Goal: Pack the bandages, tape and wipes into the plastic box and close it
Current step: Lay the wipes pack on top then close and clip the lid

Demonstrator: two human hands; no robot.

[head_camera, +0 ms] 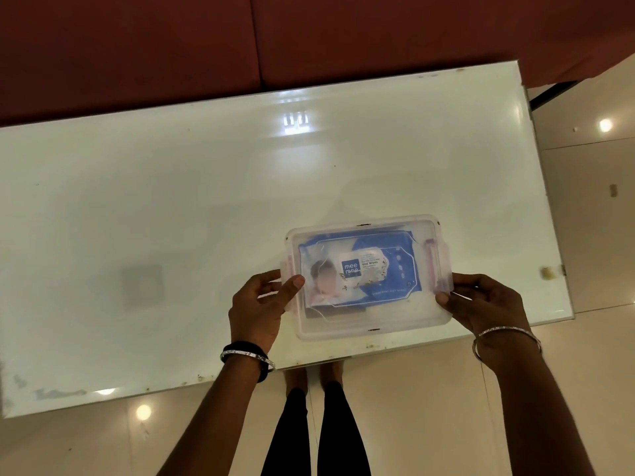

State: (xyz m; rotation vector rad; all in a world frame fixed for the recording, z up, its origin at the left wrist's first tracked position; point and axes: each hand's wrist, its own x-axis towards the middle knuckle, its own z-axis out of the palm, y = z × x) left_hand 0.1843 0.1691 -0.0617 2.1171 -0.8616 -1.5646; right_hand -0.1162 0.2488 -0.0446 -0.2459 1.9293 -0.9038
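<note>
A clear plastic box point(371, 319) lies on the white table near its front edge, with its lid on. Through the lid shows a blue and white pack of wet wipes point(360, 269). Bandages and tape cannot be made out under it. My left hand point(261, 304) grips the box's left end, thumb on the lid by the left clip. My right hand point(481, 304) holds the right end, fingers at the pinkish right clip point(436, 259).
The glossy white table point(171, 218) stretches left and back. Behind it stands a dark red sofa point(206, 39). Tiled floor point(601, 218) lies to the right and below the front edge, where my legs show.
</note>
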